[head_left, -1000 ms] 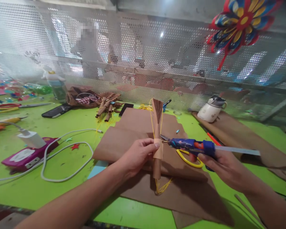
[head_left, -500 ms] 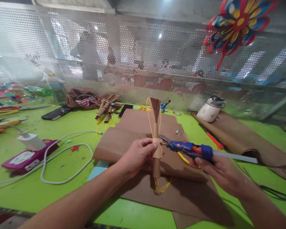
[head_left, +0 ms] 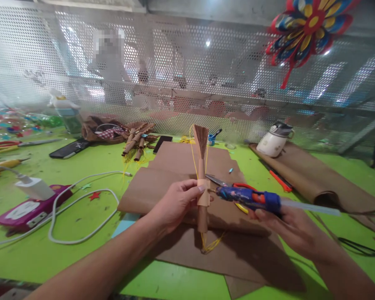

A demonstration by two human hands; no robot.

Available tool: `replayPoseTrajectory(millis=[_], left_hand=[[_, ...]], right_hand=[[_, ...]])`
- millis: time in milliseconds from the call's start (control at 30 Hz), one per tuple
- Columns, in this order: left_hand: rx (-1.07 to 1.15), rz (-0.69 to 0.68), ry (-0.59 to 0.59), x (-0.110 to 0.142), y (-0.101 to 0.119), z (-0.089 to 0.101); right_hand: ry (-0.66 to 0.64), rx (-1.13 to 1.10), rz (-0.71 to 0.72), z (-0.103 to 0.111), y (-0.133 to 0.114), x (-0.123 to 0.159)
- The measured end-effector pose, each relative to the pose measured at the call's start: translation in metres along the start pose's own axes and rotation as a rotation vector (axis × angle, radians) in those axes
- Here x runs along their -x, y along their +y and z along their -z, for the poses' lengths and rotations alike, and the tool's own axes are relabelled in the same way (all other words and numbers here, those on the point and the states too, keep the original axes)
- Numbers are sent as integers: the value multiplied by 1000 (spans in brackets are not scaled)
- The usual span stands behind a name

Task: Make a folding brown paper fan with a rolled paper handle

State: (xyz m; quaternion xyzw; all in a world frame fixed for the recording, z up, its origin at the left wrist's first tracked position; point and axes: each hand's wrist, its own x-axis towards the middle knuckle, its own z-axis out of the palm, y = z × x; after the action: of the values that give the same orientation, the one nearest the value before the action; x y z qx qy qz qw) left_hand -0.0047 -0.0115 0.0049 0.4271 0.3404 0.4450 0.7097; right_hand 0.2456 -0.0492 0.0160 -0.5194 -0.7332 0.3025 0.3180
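Upright in my left hand (head_left: 183, 200) is a rolled brown paper tube (head_left: 202, 218) with a pleated fan top and a paler paper band (head_left: 203, 192) around its middle. My thumb presses on that band. Yellow string (head_left: 211, 243) runs beside the fan and hangs from the tube's lower end. My right hand (head_left: 286, 221) grips a blue glue gun (head_left: 248, 197) with a clear glue stick out of its back. The nozzle is at the band's right edge; whether it touches I cannot tell. Behind the gun lie scissors (head_left: 217, 181) with red and yellow handles, partly hidden.
Brown paper sheets (head_left: 175, 156) lie under my hands on the green table (head_left: 90, 266). To the left are a purple power strip (head_left: 34, 208), a white cable (head_left: 51, 221) and a phone (head_left: 69, 148). Several finished paper tubes (head_left: 134, 143) sit behind. A white jug (head_left: 273, 139) stands back right.
The glue gun nozzle has moved down a little along the band's right edge. More of the scissors shows above the gun. The whole view has shifted slightly.
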Motion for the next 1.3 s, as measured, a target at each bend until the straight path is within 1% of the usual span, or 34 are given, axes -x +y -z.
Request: replayPoseTrajectory(millis=[133,233,333,467,567,733,933,1067,1200,1300], left_hand=[[-20,15,-9,3,3,-4],[-4,27,3,4,4,-7],[25,33,7,4,5,-7],[36,21,-5,2,3,-3],[43,20,-7,1,1,0],[47,30,1,1,3,-1],[27,43,-30,3,4,-3],[37,50,-32,4,3,-3],[49,43,-25,3,3,-3],[62,28,-34,2,2,-2]], right_hand=[[-28,-29,24,1,3,-7],[-5,-32,37,1,4,-8],[15,-26,34,1,3,-6],[-24,-9,42,0,4,1],[-15,-16,48,1,6,6],[-34,27,72,3,7,9],[-13,-6,32,1,8,3],[56,-35,50,-1,5,-2],[95,-41,59,-1,2,-2],[82,-37,39,-2,4,2]])
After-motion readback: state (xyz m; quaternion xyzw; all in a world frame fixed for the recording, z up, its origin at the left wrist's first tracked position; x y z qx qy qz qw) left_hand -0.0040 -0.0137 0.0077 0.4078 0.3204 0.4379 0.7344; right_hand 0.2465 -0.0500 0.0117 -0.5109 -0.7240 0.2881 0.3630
